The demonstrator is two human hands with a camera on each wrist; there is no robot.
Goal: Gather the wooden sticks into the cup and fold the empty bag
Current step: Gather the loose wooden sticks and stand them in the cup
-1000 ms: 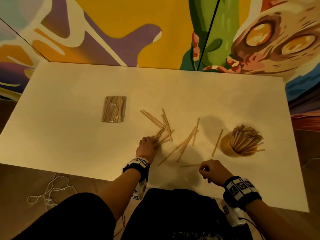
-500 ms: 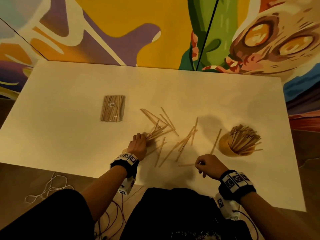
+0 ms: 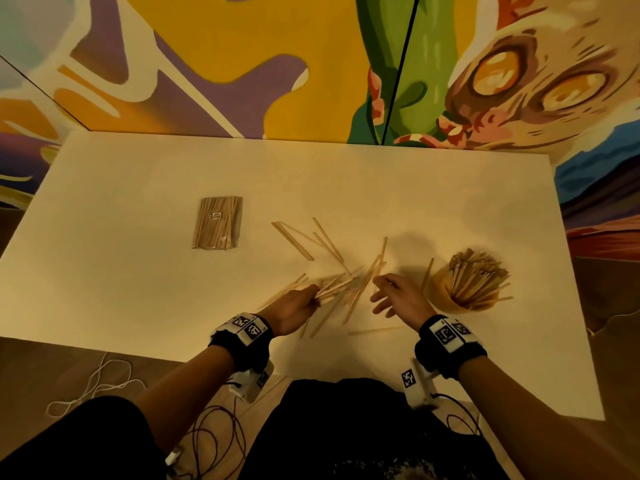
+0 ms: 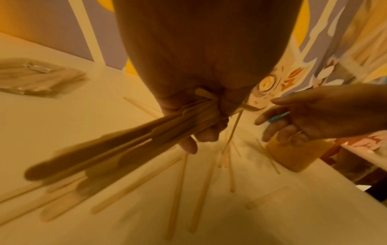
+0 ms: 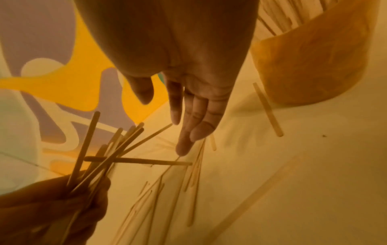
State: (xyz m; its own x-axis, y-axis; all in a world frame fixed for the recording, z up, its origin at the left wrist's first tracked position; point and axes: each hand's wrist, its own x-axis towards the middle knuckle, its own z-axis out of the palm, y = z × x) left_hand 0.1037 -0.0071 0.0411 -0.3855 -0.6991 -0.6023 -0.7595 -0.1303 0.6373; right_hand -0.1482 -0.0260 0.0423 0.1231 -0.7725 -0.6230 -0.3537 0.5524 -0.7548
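Observation:
My left hand grips a bundle of wooden sticks, lifted a little off the white table; the bundle fans out above my fist. My right hand hovers open with straight fingers just right of the bundle, holding nothing. Several loose sticks lie scattered on the table between and beyond my hands. The yellow cup, full of upright sticks, stands right of my right hand. A clear bag packed with sticks lies flat at the left.
A single stick lies near the table's front edge. The painted wall rises right behind the table. White cord and dark cables lie on the floor by my knees.
My left hand swept sticks together, closed round them and lifted them rightward. My right hand left the near edge, opened, and moved forward toward the bundle.

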